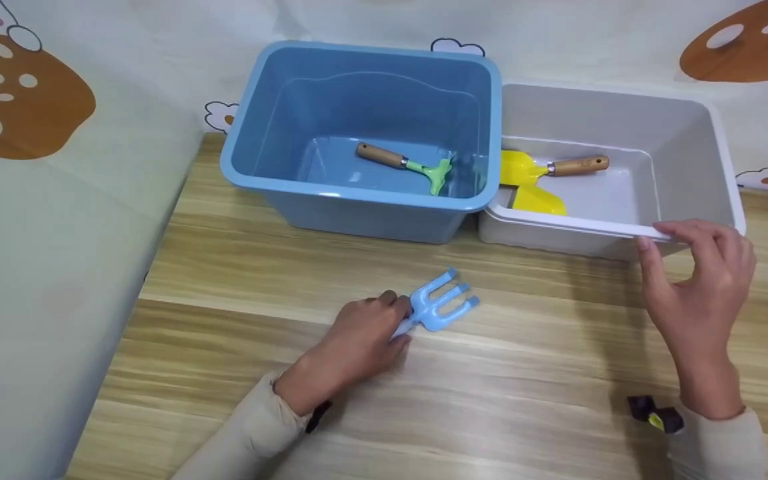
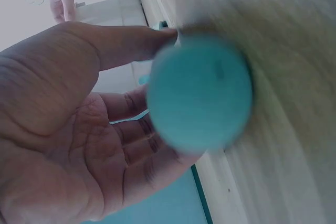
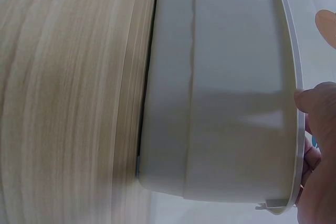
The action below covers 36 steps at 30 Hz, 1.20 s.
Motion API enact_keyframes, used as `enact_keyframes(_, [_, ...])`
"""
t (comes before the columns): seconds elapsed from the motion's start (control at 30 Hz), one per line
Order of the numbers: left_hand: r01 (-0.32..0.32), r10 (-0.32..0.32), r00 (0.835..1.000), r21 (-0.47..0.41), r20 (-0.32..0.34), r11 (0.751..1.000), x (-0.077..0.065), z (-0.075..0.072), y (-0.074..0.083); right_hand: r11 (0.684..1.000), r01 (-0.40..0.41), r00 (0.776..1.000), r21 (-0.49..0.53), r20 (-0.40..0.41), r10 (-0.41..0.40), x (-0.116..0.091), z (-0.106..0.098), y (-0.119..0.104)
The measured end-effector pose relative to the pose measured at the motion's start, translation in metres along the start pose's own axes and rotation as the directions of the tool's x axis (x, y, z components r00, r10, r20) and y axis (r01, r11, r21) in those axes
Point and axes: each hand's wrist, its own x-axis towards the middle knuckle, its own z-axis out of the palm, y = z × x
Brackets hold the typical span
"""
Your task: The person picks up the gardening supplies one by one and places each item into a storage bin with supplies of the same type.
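Observation:
A blue three-pronged hand fork is held low over the wooden table, its tines pointing up and right. My left hand grips its handle; the round handle end fills the middle of the left wrist view. On the right, my right hand pinches the front rim of a white bin, thumb outside and fingers over the edge. Inside that bin lie a yellow hand trowel with a wooden handle and a second yellow blade, partly hidden by the bin walls.
A blue bin stands left of the white one, its rim overlapping the white bin's left end. It holds a small green rake with a wooden handle. Behind both bins is a patterned cloth. The wooden table stretches in front.

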Motion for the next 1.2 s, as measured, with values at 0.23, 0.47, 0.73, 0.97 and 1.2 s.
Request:
enact_keyframes(0.23, [0.008, -0.008, 1.0, 0.014, 0.0, 1.0, 0.0004, -0.0008, 0.0007, 1.0, -0.012, 1.0, -0.022, 0.022, 0.012, -0.0012, -0.0019, 0.0016])
enact_keyframes(0.47, [0.003, -0.003, 1.0, 0.009, -0.011, 1.0, 0.0018, -0.0013, -0.0009, 1.0, -0.013, 1.0, 0.004, 0.003, 0.013, -0.0013, -0.0024, 0.0034])
enact_keyframes(0.73, [0.013, -0.013, 1.0, -0.011, 0.002, 1.0, 0.0031, -0.0035, -0.0034, 1.0, -0.01, 1.0, 0.001, 0.009, 0.01, 0.0, -0.0006, 0.0033])
enact_keyframes(0.97, [0.024, -0.024, 0.998, -0.001, 0.05, 1.0, 0.0039, -0.0063, -0.0034, 1.0, -0.022, 1.0, -0.007, 0.021, 0.022, -0.0007, 0.0005, 0.0019])
enact_keyframes(1.2, [0.02, -0.022, 0.998, 0.032, 0.065, 0.999, 0.0028, -0.009, -0.0044, 1.0, -0.027, 0.999, -0.013, 0.024, 0.028, -0.001, 0.0005, 0.0004])
